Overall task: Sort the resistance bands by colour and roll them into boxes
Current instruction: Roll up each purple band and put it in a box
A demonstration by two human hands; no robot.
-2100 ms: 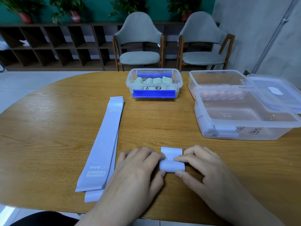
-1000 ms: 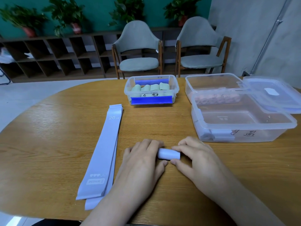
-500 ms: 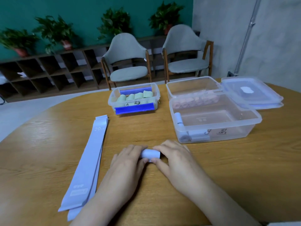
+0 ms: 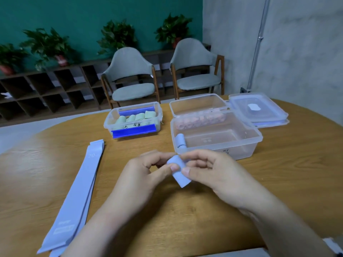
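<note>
While hands pinch, flat bands point(image 4: 74, 190) leftward.

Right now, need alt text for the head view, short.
Two hands, left hand and right hand, pinch a rolled lilac band above a wooden table. Behind them a clear box holds one lilac roll; flat lilac bands lie to the left, and a box of green rolls sits farther back.

Three clear boxes point(image 4: 216, 143), four green rolls point(image 4: 136, 117), two grey chairs point(image 4: 130, 78), two flat lilac bands point(image 4: 78, 191).
</note>
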